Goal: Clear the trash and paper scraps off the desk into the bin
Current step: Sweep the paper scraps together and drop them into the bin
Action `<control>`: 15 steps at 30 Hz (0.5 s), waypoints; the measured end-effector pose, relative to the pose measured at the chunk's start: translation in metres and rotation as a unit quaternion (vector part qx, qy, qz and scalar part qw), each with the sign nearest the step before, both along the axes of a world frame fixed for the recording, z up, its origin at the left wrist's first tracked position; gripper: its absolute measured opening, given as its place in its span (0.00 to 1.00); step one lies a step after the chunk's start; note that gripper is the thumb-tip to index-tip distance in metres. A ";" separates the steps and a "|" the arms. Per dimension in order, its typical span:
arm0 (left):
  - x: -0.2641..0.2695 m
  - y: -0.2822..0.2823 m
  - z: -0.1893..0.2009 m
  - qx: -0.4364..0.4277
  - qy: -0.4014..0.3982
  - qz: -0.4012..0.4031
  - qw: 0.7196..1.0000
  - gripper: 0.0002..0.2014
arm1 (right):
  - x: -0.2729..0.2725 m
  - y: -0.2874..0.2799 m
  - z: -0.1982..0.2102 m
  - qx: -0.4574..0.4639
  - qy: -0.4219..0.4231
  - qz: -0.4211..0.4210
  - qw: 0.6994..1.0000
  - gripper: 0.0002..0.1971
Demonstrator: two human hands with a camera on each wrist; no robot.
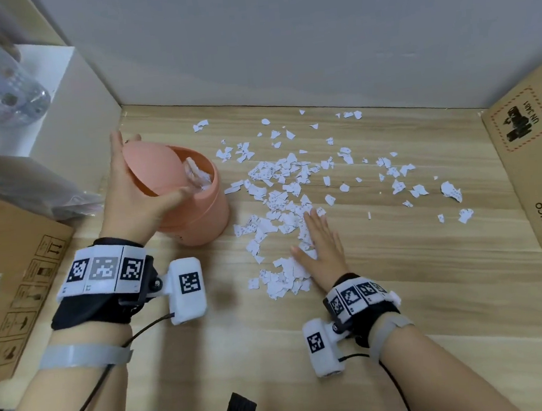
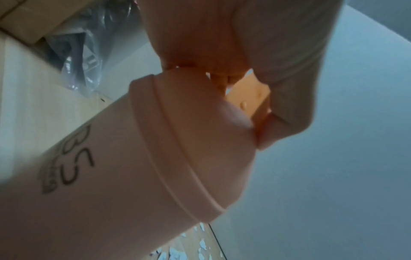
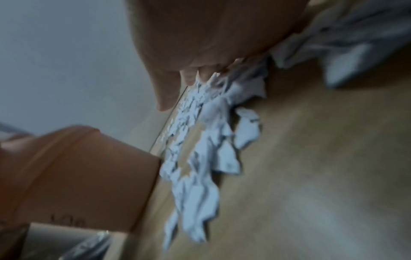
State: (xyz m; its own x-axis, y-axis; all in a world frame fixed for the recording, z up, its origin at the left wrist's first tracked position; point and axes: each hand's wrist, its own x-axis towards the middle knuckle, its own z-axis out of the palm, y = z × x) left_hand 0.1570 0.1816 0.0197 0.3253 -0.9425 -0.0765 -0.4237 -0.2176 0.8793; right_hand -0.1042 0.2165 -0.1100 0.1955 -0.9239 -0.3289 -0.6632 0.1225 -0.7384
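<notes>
Paper scraps (image 1: 281,184) litter the desk (image 1: 401,292) right of our pink bin (image 1: 198,218); our left hand (image 1: 131,191) grips its tilted lid (image 1: 151,166), our right hand (image 1: 322,250) lies flat on the near scraps; sweeping fast could scatter them off the edge

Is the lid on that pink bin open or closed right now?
Open. The left hand holds the bin's swing lid tilted up, and crumpled trash shows inside the opening.

One pink bin (image 1: 198,208) with one swing lid (image 1: 153,164), two hands, two cardboard boxes. Paper scraps (image 1: 276,201) by the dozen, too many and too overlapped to count exactly.
</notes>
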 end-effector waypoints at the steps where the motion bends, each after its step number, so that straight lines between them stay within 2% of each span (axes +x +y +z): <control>1: 0.003 0.002 0.001 -0.018 -0.020 -0.009 1.000 0.62 | -0.002 -0.003 0.004 -0.007 -0.023 -0.021 0.999 0.33; 3: 0.002 0.010 0.003 -0.078 -0.051 -0.020 0.995 0.63 | -0.013 -0.006 0.010 -0.028 -0.030 -0.060 0.997 0.33; 4: -0.002 0.016 0.004 -0.123 -0.068 -0.029 0.990 0.59 | -0.022 -0.006 0.012 -0.034 -0.020 -0.071 0.997 0.33; 6: -0.018 0.029 0.005 -0.217 -0.103 -0.089 0.967 0.46 | -0.045 -0.001 0.014 -0.031 0.009 -0.068 0.997 0.37; 8: -0.039 0.039 -0.004 -0.236 -0.084 -0.208 0.946 0.35 | -0.070 0.008 0.013 -0.004 0.045 -0.017 0.999 0.47; 10: -0.058 0.046 -0.029 -0.133 -0.002 -0.332 0.934 0.36 | -0.094 0.017 0.012 0.034 0.120 0.074 0.989 0.56; 11: -0.065 0.050 -0.046 -0.054 0.020 -0.369 0.928 0.41 | -0.104 0.021 0.011 0.055 0.162 0.118 0.978 0.60; 12: -0.070 0.052 -0.066 0.032 0.008 -0.385 0.922 0.51 | -0.111 0.025 0.010 0.077 0.200 0.157 0.964 0.64; 14: -0.073 0.056 -0.106 0.182 -0.122 -0.394 0.893 0.72 | -0.114 0.032 0.008 0.096 0.267 0.218 0.934 0.68; 15: -0.073 0.056 -0.121 0.228 -0.187 -0.391 0.872 0.76 | -0.111 0.035 0.004 0.088 0.289 0.236 0.923 0.68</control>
State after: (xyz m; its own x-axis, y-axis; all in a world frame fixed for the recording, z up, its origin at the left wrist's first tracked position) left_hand 0.0839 0.2372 -0.1008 -0.3217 -0.7866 -0.5270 -0.8374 -0.0233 0.5461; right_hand -0.2151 0.2510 -0.1055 0.3081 -0.7022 -0.6418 -0.9504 -0.1972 -0.2404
